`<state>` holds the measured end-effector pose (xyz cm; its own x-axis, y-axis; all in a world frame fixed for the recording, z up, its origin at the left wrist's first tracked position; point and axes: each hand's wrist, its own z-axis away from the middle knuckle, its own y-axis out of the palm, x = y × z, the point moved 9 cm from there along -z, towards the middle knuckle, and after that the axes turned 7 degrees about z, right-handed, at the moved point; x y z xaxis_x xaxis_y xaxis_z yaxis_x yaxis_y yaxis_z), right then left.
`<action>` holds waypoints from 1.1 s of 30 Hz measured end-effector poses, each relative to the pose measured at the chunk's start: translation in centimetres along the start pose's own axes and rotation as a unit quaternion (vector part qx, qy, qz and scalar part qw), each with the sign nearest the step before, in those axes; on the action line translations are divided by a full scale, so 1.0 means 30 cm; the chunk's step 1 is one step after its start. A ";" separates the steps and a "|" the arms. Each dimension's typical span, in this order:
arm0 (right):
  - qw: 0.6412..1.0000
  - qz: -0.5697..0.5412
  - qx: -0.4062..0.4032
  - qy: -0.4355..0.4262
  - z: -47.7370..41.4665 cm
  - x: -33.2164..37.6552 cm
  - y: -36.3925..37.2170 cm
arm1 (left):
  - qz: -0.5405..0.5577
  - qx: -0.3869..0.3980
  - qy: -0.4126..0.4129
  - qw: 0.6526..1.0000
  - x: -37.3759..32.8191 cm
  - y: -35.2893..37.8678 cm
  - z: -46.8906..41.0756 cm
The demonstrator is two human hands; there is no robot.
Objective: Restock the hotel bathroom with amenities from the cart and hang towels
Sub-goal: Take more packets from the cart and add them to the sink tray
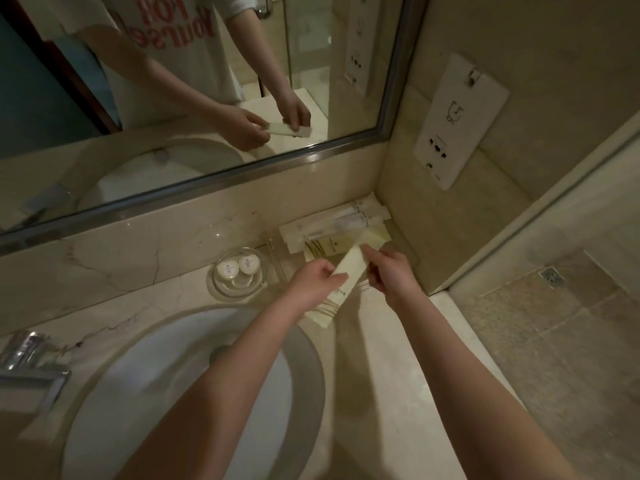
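Observation:
A long cream amenity box is held above the marble counter, tilted from lower left to upper right. My left hand grips its left side, fingers curled round it. My right hand pinches its upper end from the right. Behind them, in the counter's back right corner, lies a pile of white amenity packets and another cream box. A round glass dish left of my hands holds two small round white soaps.
The white sink basin fills the lower left, with a chrome tap at its left. A mirror runs along the back wall. A white socket panel hangs on the right wall. A glass shower partition stands at right.

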<state>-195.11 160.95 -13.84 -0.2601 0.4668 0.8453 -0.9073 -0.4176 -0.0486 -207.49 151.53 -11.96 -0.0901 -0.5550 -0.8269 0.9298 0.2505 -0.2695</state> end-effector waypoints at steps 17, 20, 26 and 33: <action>0.966 0.177 -0.134 0.134 -0.231 -0.118 -0.130 | -0.345 -0.166 0.101 0.918 -0.011 -0.005 -0.121; 0.962 0.202 -0.137 0.124 -0.251 -0.100 -0.125 | -0.334 -0.177 0.102 0.920 -0.001 -0.015 -0.130; 0.951 0.258 -0.139 0.097 -0.259 -0.058 -0.136 | -0.335 -0.153 0.113 0.923 -0.004 -0.007 -0.135; 0.938 0.305 -0.137 0.094 -0.229 -0.052 -0.147 | -0.371 -0.181 0.109 0.904 -0.017 -0.024 -0.119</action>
<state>-192.96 167.41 -18.59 -0.7887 0.3464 0.5079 -0.6148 -0.4480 -0.6491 -209.38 154.47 -13.11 -0.7466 -0.5172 -0.4183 0.4100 0.1375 -0.9017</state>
